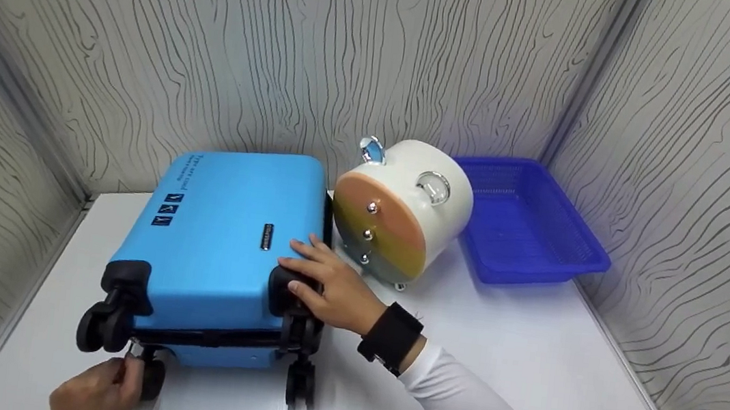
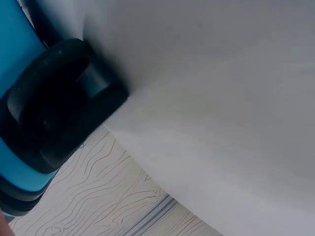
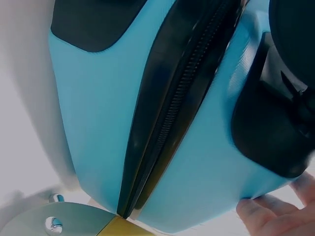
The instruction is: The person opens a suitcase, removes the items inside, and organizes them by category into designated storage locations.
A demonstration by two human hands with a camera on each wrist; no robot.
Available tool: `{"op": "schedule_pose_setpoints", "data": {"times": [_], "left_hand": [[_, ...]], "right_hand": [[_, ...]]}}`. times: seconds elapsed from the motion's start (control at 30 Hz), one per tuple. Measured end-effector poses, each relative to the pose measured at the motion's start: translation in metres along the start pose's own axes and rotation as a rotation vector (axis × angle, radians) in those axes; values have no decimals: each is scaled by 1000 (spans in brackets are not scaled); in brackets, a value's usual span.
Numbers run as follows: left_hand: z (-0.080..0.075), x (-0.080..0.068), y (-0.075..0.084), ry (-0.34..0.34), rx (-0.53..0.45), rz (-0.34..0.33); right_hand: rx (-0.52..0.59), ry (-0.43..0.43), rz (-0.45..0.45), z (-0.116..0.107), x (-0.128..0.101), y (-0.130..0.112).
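A bright blue hard-shell suitcase (image 1: 224, 230) with black wheels lies flat on the white table, its wheeled end toward me. My left hand (image 1: 98, 389) is at the near left corner beside the black wheels, thumb and fingers pinching a small metallic zipper pull (image 1: 131, 346) at the seam. Spread over the black near right corner of the suitcase, my right hand (image 1: 328, 285) rests with fingers extended. In the right wrist view the closed black zipper (image 3: 173, 108) runs along the suitcase's side. The left wrist view shows mostly a dark wheel (image 2: 59, 98) and only a sliver of hand.
Close to the suitcase's right side stands a white drum-shaped case (image 1: 453, 181) with an orange, yellow and teal face and silver studs. Behind it to the right is a blue plastic basket (image 1: 536, 269). Wood-grain-patterned walls (image 1: 272, 50) enclose the table's back and sides.
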State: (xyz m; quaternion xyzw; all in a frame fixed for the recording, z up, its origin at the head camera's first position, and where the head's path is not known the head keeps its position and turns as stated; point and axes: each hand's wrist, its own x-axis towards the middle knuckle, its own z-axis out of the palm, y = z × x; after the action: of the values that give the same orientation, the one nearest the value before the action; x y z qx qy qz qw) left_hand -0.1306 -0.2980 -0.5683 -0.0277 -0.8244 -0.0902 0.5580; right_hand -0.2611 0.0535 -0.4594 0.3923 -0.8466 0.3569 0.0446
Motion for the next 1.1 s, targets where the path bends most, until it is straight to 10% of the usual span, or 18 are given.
{"op": "schedule_pose_setpoints", "data": {"times": [0.37, 0.7, 1.1], "left_hand": [[-4, -10, -15, -189, -41, -167], [-4, -11, -19, -172, -46, -173], [2, -4, -22, -120, -337, -305]], "right_hand": [[-97, 273, 226, 5, -7, -8], [-121, 256, 352, 9, -10, -13], [53, 169, 437, 11, -6, -13]]}}
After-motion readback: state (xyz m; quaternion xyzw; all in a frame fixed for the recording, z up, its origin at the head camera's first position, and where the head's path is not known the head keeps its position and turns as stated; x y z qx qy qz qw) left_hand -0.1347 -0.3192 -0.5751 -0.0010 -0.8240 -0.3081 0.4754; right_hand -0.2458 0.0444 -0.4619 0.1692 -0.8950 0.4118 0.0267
